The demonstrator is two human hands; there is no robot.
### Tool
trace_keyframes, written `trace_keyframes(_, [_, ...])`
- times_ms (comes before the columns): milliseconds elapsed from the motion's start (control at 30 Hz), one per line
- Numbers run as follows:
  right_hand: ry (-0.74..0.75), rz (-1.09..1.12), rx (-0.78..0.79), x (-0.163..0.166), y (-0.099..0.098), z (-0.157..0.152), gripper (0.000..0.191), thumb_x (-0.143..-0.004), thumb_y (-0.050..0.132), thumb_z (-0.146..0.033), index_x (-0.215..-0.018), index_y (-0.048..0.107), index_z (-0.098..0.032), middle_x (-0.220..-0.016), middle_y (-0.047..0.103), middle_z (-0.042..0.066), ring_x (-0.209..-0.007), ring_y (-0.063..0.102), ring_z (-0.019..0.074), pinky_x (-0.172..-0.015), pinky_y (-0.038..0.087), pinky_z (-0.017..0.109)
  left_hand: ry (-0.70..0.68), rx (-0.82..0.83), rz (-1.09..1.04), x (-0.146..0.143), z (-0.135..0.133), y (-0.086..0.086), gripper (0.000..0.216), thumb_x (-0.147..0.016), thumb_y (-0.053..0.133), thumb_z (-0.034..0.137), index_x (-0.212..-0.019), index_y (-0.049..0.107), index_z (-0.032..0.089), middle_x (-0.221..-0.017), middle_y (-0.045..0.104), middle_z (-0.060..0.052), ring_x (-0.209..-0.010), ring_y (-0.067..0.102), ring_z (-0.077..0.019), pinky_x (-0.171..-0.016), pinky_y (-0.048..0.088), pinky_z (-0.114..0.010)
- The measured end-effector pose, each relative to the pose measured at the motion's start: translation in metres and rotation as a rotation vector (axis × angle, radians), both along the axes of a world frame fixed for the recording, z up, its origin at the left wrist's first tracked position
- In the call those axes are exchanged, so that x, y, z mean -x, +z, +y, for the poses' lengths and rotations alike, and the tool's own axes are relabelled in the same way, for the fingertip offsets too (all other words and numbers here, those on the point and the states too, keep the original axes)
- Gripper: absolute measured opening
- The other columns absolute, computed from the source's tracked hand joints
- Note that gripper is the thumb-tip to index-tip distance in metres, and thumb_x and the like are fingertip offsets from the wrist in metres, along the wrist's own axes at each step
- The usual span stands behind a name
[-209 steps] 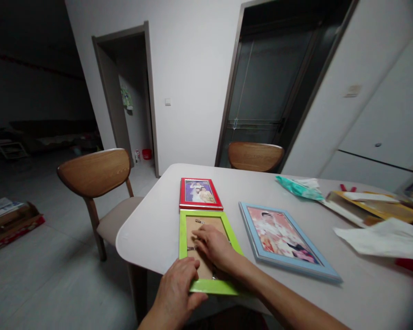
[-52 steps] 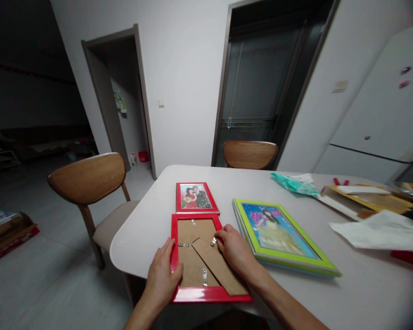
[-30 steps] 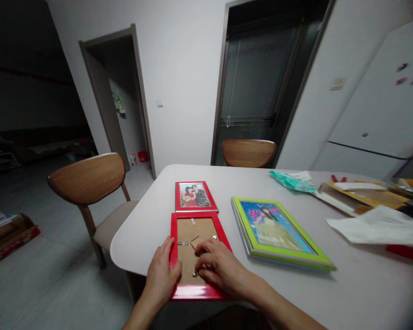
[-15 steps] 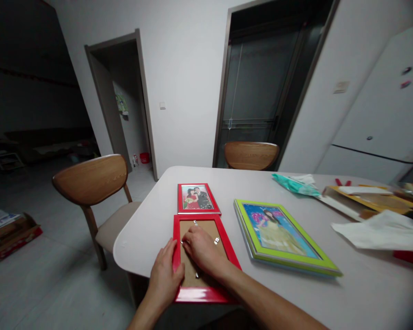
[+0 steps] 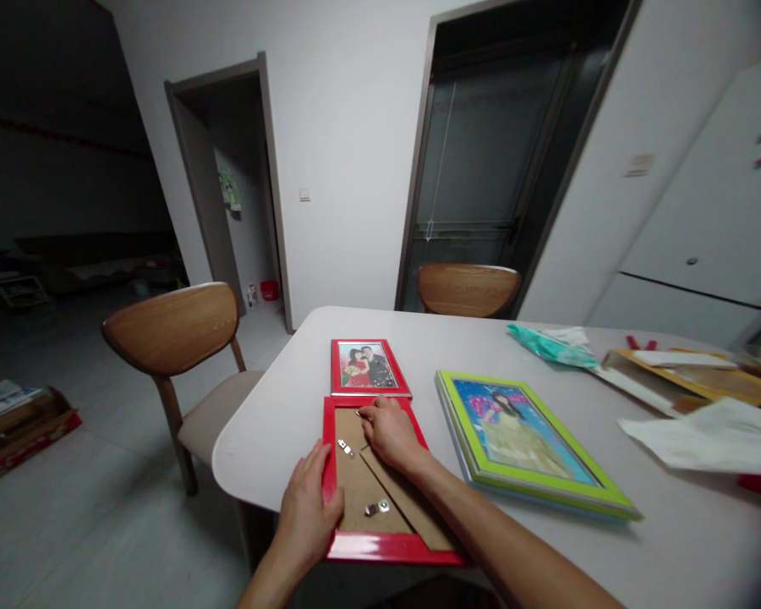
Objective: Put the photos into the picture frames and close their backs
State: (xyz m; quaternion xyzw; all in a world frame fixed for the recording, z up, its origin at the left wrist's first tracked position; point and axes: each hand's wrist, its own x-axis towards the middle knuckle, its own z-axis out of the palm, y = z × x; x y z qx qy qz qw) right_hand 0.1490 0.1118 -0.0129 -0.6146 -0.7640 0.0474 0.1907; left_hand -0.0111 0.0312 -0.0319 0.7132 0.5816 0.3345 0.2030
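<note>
A red picture frame (image 5: pixel 380 547) lies face down at the table's near edge, its brown backing board (image 5: pixel 355 482) showing. My left hand (image 5: pixel 309 495) grips the frame's left side, thumb on top and fingers along the outer edge. Over the upper part of the board, my right hand (image 5: pixel 390 431) pinches at a small metal clip by the top edge, mostly hidden by the fingers. One metal clip (image 5: pixel 346 448) sits near the left side and another metal clip (image 5: pixel 376 507) near the bottom. A brown stand leg (image 5: pixel 412 503) runs diagonally under my right forearm.
Beyond it lies a smaller red frame (image 5: pixel 369 369) with a couple's photo. To the right is a stack of frames, a green frame (image 5: pixel 533 436) on top. Farther right are a teal wrapper (image 5: pixel 549 345), white paper (image 5: pixel 703 436) and a yellow envelope (image 5: pixel 710 376). Wooden chairs (image 5: pixel 177 326) flank the table.
My right hand has moved from the left-side clip up to the top one. The left clip now lies slanted on the board, and the stand leg shows. My left hand stays on the frame.
</note>
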Motion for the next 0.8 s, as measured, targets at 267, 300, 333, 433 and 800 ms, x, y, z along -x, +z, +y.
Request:
trace_keyframes(267, [0.066, 0.051, -0.010, -0.007, 0.017, -0.033, 0.031, -0.077, 0.043, -0.030, -0.103, 0.055, -0.018, -0.096, 0.055, 0.008, -0.088, 0.046, 0.0181, -0.075, 0.032, 0.025, -0.005, -0.044, -0.052, 0.003, 0.000, -0.003, 0.048, -0.069, 0.044, 0.019, -0.116, 0.043, 0.011, -0.122, 0.046, -0.012, -0.113, 0.041, -0.0210, -0.097, 0.029, -0.036])
trace_keyframes(300, [0.090, 0.060, 0.000, -0.011, 0.019, -0.043, 0.031, -0.077, 0.043, -0.032, -0.101, 0.056, -0.018, -0.095, 0.055, 0.008, -0.087, 0.046, 0.0176, -0.074, 0.032, 0.025, -0.006, -0.044, -0.052, 0.003, 0.000, -0.004, 0.048, -0.069, 0.044, 0.020, -0.116, 0.043, 0.010, -0.122, 0.046, -0.012, -0.113, 0.041, -0.0211, -0.097, 0.029, -0.036])
trace_keyframes(333, [0.113, 0.066, 0.019, -0.016, 0.021, -0.052, 0.030, -0.076, 0.044, -0.034, -0.097, 0.058, -0.018, -0.093, 0.055, 0.007, -0.086, 0.047, 0.0173, -0.073, 0.033, 0.025, -0.009, -0.042, -0.049, 0.003, 0.000, -0.004, 0.048, -0.069, 0.044, 0.020, -0.116, 0.043, 0.010, -0.122, 0.046, -0.013, -0.113, 0.041, -0.0214, -0.097, 0.029, -0.037])
trace_keyframes(433, [0.142, 0.059, 0.091, -0.027, 0.020, -0.075, 0.028, -0.069, 0.050, -0.037, -0.087, 0.060, -0.018, -0.087, 0.053, 0.006, -0.080, 0.048, 0.0165, -0.069, 0.034, 0.024, -0.012, -0.031, -0.045, 0.002, -0.001, -0.004, 0.049, -0.069, 0.044, 0.021, -0.117, 0.043, 0.009, -0.122, 0.045, -0.014, -0.113, 0.040, -0.0221, -0.097, 0.029, -0.037])
trace_keyframes(800, [0.087, 0.180, 0.091, -0.027, 0.032, -0.075, 0.037, -0.059, 0.052, -0.018, -0.095, 0.060, -0.016, -0.088, 0.057, 0.008, -0.080, 0.052, 0.0176, -0.071, 0.038, 0.025, 0.072, 0.051, -0.183, 0.000, -0.002, 0.012, 0.053, -0.065, 0.053, 0.030, -0.113, 0.046, 0.007, -0.122, 0.045, -0.016, -0.114, 0.040, -0.0247, -0.097, 0.027, -0.037])
